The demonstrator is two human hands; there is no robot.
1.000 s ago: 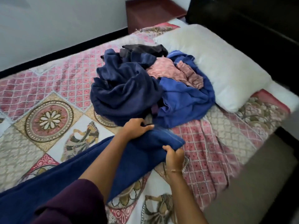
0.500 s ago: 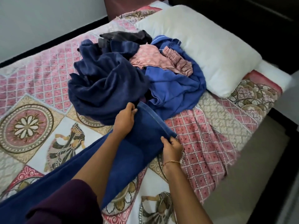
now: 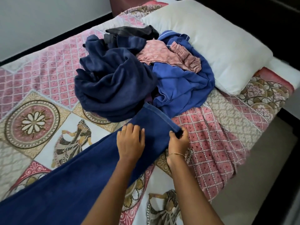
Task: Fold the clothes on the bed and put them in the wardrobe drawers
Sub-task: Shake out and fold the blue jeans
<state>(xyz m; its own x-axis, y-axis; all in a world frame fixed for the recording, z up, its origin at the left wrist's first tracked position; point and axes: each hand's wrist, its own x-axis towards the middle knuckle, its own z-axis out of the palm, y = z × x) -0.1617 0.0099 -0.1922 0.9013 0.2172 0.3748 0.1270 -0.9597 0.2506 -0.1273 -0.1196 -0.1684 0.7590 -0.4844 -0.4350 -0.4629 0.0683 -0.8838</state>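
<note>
A long dark blue pair of trousers (image 3: pixel 68 189) lies stretched diagonally across the patterned bedspread (image 3: pixel 37 120), its hemmed leg end pointing at the clothes pile. My left hand (image 3: pixel 130 141) presses flat on the leg just below the hem, fingers spread. My right hand (image 3: pixel 178 141) pinches the hem's near corner. Behind the hem sits a heap of unfolded clothes: a navy garment (image 3: pixel 113 82), a brighter blue shirt (image 3: pixel 181 88), a pink printed piece (image 3: pixel 168 57) and a dark grey one (image 3: pixel 131 32).
A white pillow (image 3: pixel 211 44) lies at the head of the bed, right of the pile. A dark headboard (image 3: pixel 259 18) runs behind it. A reddish bedside table (image 3: pixel 126 4) stands at the far corner. Bare floor (image 3: pixel 259 176) lies right of the bed.
The trouser leg has been laid down flatter toward the pile. My left hand moved from gripping the hem edge to lying flat on the cloth. My right hand stayed on the hem corner.
</note>
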